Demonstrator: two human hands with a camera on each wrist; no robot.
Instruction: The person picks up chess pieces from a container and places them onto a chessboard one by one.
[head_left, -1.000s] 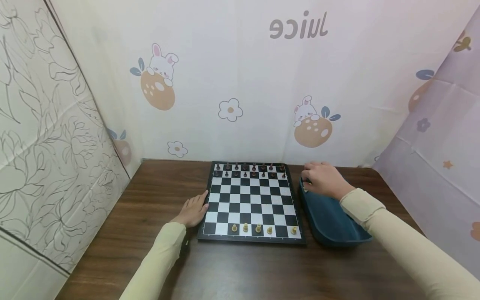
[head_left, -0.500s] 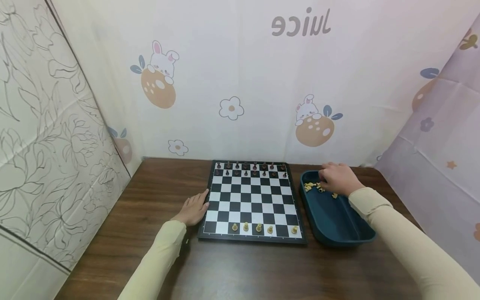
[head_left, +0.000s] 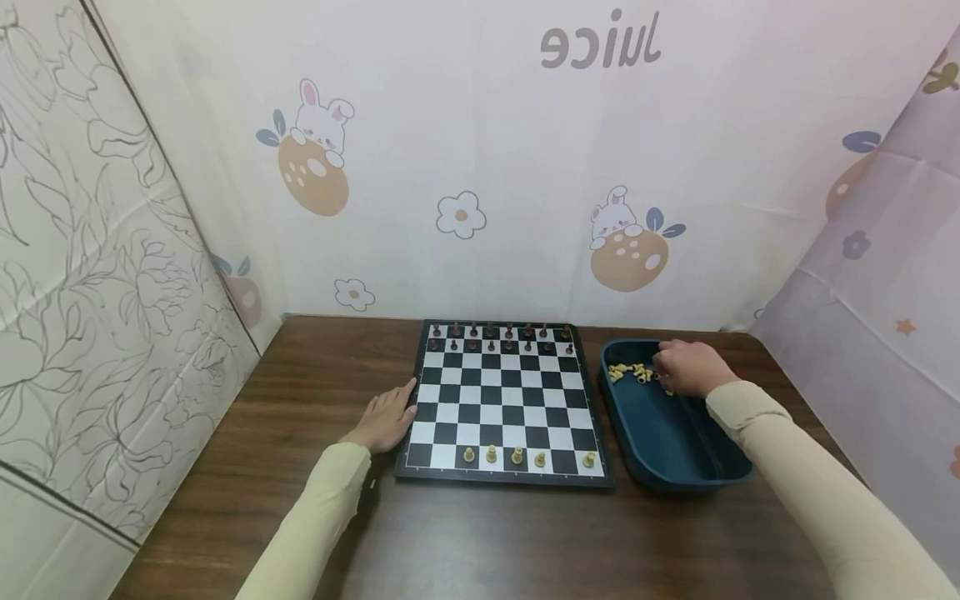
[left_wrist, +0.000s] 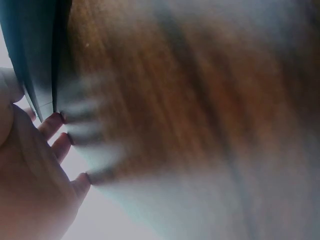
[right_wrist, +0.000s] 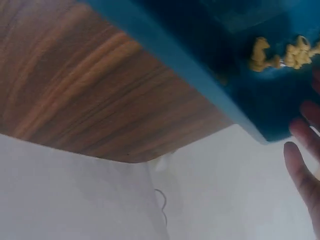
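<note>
A black-and-white chessboard (head_left: 480,387) lies on the table, with several dark chess pieces (head_left: 491,332) in two rows along its far side and several cream chess pieces (head_left: 517,455) standing on the near row. My left hand (head_left: 384,418) lies with straight fingers against the board's left edge; in the left wrist view its fingertips (left_wrist: 61,145) are at that edge. Over the far right part of a dark blue tray (head_left: 637,450) is my right hand (head_left: 693,367), its fingers (right_wrist: 306,135) loosely bent and apart. Loose cream chess pieces (right_wrist: 298,52) lie in the tray beside them.
The brown wooden table (head_left: 330,358) stretches left of the board and in front of it. A printed cloth (head_left: 517,167) hangs right behind the table, and more cloth (head_left: 885,275) closes off the right side. The tray stands close to the board's right edge.
My right hand has moved from the tray's far left corner rightward across the tray, uncovering the loose cream pieces. The left hand and the pieces on the board stay as they were.
</note>
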